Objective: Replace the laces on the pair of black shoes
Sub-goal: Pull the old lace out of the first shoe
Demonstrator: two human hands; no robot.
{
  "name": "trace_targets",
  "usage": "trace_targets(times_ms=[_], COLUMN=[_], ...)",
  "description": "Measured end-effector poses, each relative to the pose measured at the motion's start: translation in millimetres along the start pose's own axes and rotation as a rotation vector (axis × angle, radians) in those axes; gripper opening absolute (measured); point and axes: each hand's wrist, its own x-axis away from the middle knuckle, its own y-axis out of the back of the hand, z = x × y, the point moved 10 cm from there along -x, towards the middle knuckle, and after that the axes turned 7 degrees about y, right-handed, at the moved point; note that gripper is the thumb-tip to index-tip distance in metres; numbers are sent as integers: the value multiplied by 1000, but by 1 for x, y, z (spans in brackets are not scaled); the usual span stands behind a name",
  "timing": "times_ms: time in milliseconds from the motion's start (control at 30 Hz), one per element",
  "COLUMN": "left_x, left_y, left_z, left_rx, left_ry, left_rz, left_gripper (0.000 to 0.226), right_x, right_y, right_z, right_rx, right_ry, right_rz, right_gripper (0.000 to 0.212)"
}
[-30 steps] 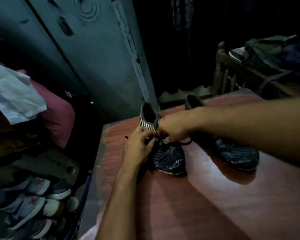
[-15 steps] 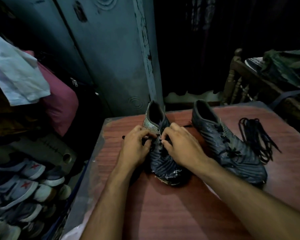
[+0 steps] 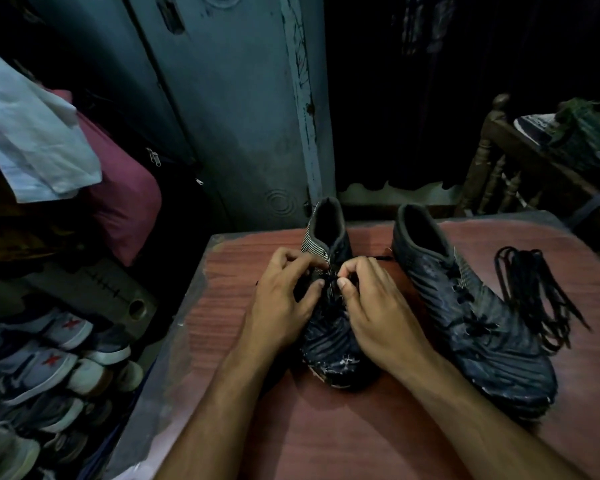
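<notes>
Two black shoes stand on a reddish wooden table, toes toward me. The left shoe lies between my hands. My left hand has its fingers curled at the shoe's lace area, thumb against the black lace. My right hand pinches the same lace between thumb and forefinger over the eyelets. A lace end trails toward the second shoe. The right shoe stands laced and untouched. A loose bundle of black laces lies on the table to its right.
A grey metal cupboard stands behind the table. Several sneakers are piled on the floor to the left, under hanging white and maroon cloth. A wooden chair with clothes stands at the back right.
My right arm has swung from across the right shoe to come in from below, uncovering that shoe and the loose laces. Both hands have stayed at the left shoe's lace.
</notes>
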Motion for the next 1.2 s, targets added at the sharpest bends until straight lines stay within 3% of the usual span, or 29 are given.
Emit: trace_targets(times_ms=[267, 600, 867, 1100, 1200], left_x=[-4, -1, 2, 0, 0], left_y=[2, -1, -11, -6, -6], left_z=[2, -6, -7, 10, 9], left_rx=[42, 165, 254, 265, 213], left_ry=[-1, 49, 68, 163, 127], left_rz=[-72, -20, 94, 26, 16], left_gripper=[10, 17, 12, 23, 25], right_x=[-5, -6, -6, -8, -7], right_y=[1, 1, 0, 7, 8], right_z=[3, -3, -2, 0, 2], right_rx=[-67, -51, -24, -127, -134], right_ry=[49, 7, 30, 17, 18], right_rz=[6, -1, -13, -80, -74], right_gripper=[4, 26, 20, 12, 12])
